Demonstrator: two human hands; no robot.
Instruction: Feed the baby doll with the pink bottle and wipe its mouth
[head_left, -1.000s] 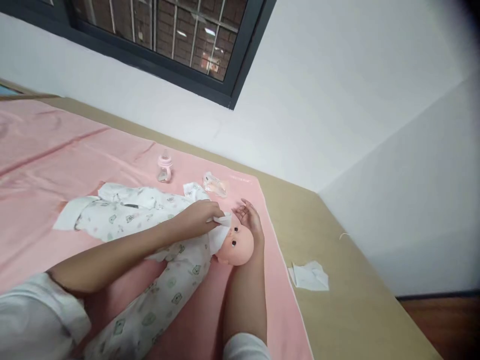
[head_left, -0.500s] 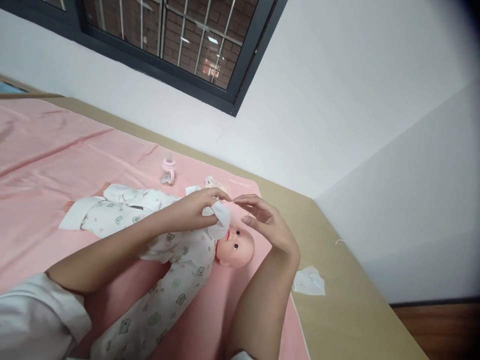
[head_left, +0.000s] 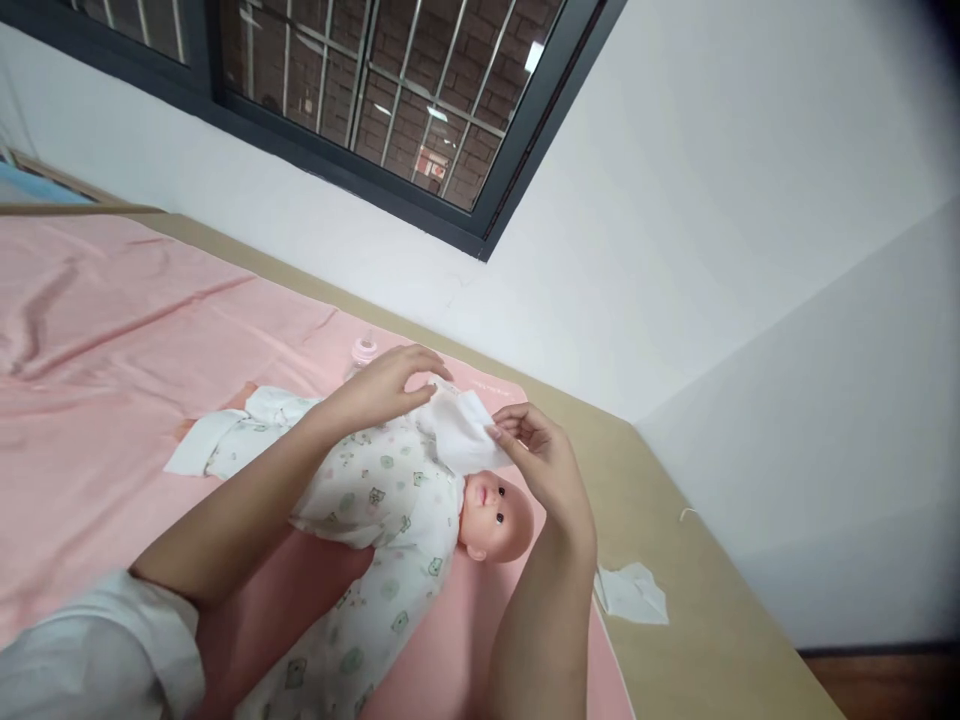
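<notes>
A white tissue [head_left: 466, 432] is spread between my two hands, above the doll's neck and shoulder. My left hand [head_left: 401, 385] holds its upper left corner near the thumb. At the opposite edge, my right hand [head_left: 534, 448] pinches the tissue between thumb and fingers. Below lies a baby doll [head_left: 499, 520] on its back, its face uncovered and its head toward the right. It wears a white outfit [head_left: 386, 490] with small green animal prints. My left forearm hides part of the doll's body and legs.
A pink sheet [head_left: 97, 400] with creases covers much of the wooden surface [head_left: 697, 590]. Behind my left hand stands a pink-topped baby bottle [head_left: 364, 350], partly hidden. Another crumpled tissue [head_left: 634, 592] lies at the right. A white wall [head_left: 570, 320] and barred window rise behind.
The tissue, bunched in my left hand before, is now opened out, and my right hand has taken hold of its edge. The whole view has shifted slightly.
</notes>
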